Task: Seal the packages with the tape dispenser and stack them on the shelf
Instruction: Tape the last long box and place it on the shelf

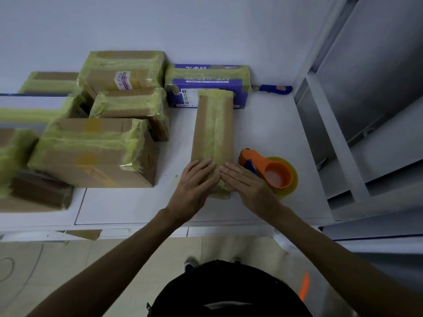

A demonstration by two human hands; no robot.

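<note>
While the white table (263, 124) carries a cluster of yellow-taped cartons (91, 156) at its left and a blue box (206, 88) at the rear, a long narrow package (212, 129) lies lengthwise at centre, taped along its top. Left hand (194, 181) and right hand (245, 181) press flat, fingers straight, on its near end. An orange tape dispenser (270, 172) lies just right of the package; a blue-handled cutter (274, 89) rests by the wall.
</note>
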